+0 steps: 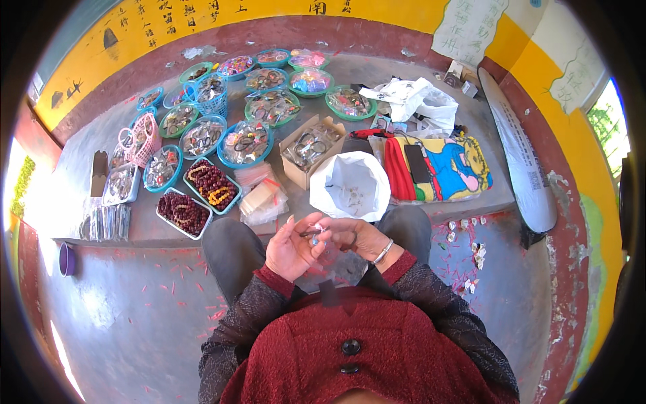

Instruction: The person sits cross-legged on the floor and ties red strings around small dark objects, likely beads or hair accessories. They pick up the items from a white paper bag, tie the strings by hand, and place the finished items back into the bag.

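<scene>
Above my lap, my two hands are close together. My left hand (pixel 289 250) has its palm turned up and its fingers curled, pinching a small dark strand (pixel 312 233) with a pale blue bit on it. My right hand (pixel 363 238), with a silver bracelet (pixel 384 251) on its wrist, closes its fingers at the other side of that small piece. Its exact kind is too small to make out. Just beyond the hands stands an open white bag (pixel 350 172) with small pieces at its bottom.
On the raised grey platform (pixel 282 229) are round baskets (pixel 245 144) of packaged trinkets, trays of dark red beads (pixel 214 185), a cardboard box (pixel 311 149), clear packets (pixel 261 195) and a colourful folded cloth (pixel 444 168). Scraps (pixel 471 259) litter the floor.
</scene>
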{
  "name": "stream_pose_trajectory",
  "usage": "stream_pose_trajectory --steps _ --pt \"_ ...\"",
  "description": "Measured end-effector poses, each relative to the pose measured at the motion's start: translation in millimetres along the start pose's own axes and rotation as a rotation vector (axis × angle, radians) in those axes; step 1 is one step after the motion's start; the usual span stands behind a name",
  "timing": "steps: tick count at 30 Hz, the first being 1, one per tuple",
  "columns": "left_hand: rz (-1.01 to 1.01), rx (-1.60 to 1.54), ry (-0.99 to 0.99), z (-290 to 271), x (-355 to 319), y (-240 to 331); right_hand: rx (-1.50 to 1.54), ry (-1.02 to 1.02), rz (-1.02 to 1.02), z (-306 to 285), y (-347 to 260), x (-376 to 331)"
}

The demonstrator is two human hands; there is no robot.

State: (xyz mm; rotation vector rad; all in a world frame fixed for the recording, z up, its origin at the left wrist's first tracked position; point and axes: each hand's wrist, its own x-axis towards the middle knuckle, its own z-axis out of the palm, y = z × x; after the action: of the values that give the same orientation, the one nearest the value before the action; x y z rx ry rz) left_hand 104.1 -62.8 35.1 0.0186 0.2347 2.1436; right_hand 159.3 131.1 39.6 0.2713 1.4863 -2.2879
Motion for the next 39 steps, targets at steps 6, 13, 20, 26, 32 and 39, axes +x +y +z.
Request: stream_pose_trajectory --steps 6,13,20,26,32,39 --pt "0.012 0.013 -0.046 5 -25 1 -0.238 -0.03 -0.131 40 -6 -18" --pt "0.028 -0.031 -0.151 -8 -51 10 -0.26 0.007 -0.037 58 -6 -15" --pt "0.076 -0.042 -0.166 -15 -67 17 -0.403 0.041 -0.052 92 -6 -10" --pt "0.112 -0.107 -0.255 -20 -67 23 -0.395 0.129 -0.062 95 -28 -13" --pt "0.198 -0.127 -0.184 -16 -72 29 -0.312 0.105 -0.059 79 -34 -2" --pt "0.219 -0.055 -0.041 -7 -76 48 -0.171 0.064 -0.03 70 -36 24"
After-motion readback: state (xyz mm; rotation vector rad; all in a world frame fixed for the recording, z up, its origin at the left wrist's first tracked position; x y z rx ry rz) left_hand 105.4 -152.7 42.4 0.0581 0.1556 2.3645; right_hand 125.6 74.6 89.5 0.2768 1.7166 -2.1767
